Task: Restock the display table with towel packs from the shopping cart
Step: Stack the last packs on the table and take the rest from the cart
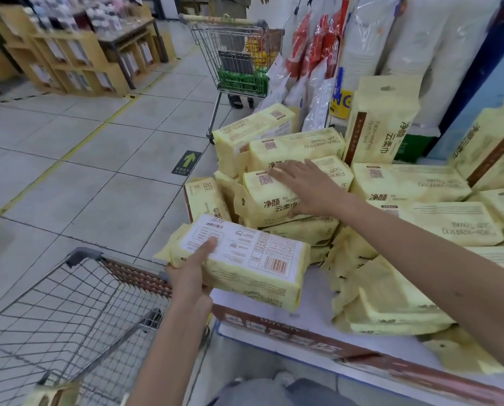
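My left hand (192,268) holds a yellow towel pack (253,268) by its left end, thumb on the white label side, above the near edge of the display table (274,312). My right hand (300,186) lies with straight fingers on top of another yellow pack (262,200) in the heap on the table, thumb against its front side. Several more yellow packs (414,183) are piled flat and upright across the table. The wire shopping cart (78,312) stands at lower left, with one pack (54,395) partly visible at its bottom corner.
A second shopping cart (239,60) with green and yellow goods stands ahead in the aisle, a person's feet behind it. White and red bagged goods (312,68) rise behind the table. Wooden display shelves (69,54) are at far left. Tiled floor with a yellow line lies between.
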A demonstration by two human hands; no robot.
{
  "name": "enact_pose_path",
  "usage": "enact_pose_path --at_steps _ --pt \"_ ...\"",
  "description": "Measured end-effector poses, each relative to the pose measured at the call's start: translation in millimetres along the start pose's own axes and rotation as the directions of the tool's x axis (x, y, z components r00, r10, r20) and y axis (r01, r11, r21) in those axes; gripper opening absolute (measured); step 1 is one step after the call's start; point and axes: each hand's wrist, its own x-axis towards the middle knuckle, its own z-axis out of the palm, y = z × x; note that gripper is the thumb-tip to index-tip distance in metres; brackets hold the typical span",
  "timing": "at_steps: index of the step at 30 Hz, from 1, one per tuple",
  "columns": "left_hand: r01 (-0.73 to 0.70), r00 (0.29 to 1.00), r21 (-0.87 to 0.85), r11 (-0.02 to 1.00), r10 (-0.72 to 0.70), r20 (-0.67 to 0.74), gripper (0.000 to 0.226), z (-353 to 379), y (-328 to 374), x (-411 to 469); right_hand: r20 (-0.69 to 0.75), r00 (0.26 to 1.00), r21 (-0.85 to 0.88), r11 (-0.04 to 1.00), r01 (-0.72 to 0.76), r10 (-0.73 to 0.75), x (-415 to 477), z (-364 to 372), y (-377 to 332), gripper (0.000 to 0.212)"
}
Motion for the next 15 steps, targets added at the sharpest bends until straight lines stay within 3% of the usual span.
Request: enact_pose_path --at_steps 5,8,11,13,15 --pt "0.003 0.999 0.006 1.0 -0.002 -0.033 0.086 3 3 0 -0.01 0.997 0.009 0.997 -0.076 0.076 -12 5 -11 0.105" --pt "0.029 1.0 0.009 1.0 -0.029 -0.01 0.087 5 4 1 -0.117 0.971 0.223 0.958 -0.179 0.208 -33 5 -28 0.093" --pt "0.043 0.999 0.016 0.999 -0.043 -0.011 0.088 6 4 0 -0.259 0.834 0.657 0.722 -0.217 0.487 -67 7 -55 0.068" --pt "0.056 0.998 0.008 0.998 -0.056 -0.032 0.09 6 2 -3 -0.196 0.746 0.847 0.493 -0.198 0.637 -90 9 -76 0.056" --pt "0.075 0.996 -0.011 0.997 -0.076 -0.045 0.091 5 0 -6 -0.047 0.732 0.951 0.253 -0.175 0.68 -109 12 -96 0.064"
